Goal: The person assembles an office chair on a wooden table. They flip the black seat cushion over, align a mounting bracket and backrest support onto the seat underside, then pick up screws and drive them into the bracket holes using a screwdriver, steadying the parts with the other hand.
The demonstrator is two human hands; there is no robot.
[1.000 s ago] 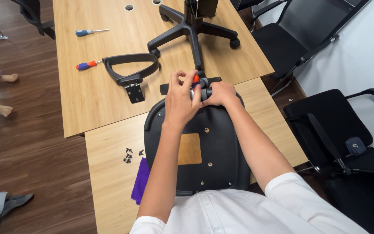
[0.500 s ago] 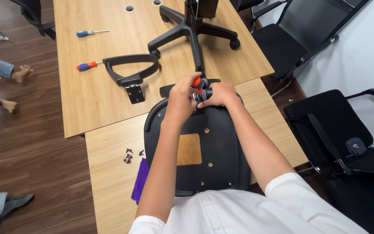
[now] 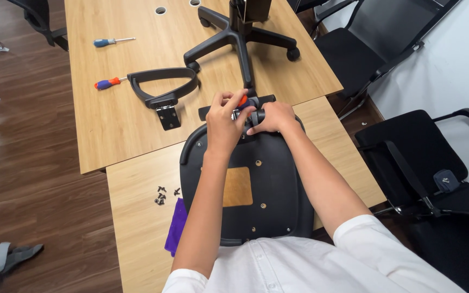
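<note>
A black chair seat (image 3: pixel 261 190) lies upside down on the near wooden table (image 3: pixel 137 217), with a brown panel in its middle. At its far edge my left hand (image 3: pixel 225 122) is closed around an orange-handled screwdriver (image 3: pixel 242 101), held upright over a black bracket (image 3: pixel 262 101). My right hand (image 3: pixel 274 118) grips the seat's far rim and that bracket beside the tool. The screwdriver's tip is hidden by my fingers.
A black armrest (image 3: pixel 164 89) lies on the far table with two screwdrivers (image 3: pixel 107 83) (image 3: pixel 112 41) to its left. A wheeled chair base (image 3: pixel 240 38) lies behind. Loose black screws (image 3: pixel 164 195) and a purple cloth (image 3: pixel 176 228) sit left of the seat. Black chairs (image 3: pixel 419 157) stand at right.
My left hand has shifted slightly on the screwdriver handle, as if turning it. A person's feet at the far left edge have moved out of view.
</note>
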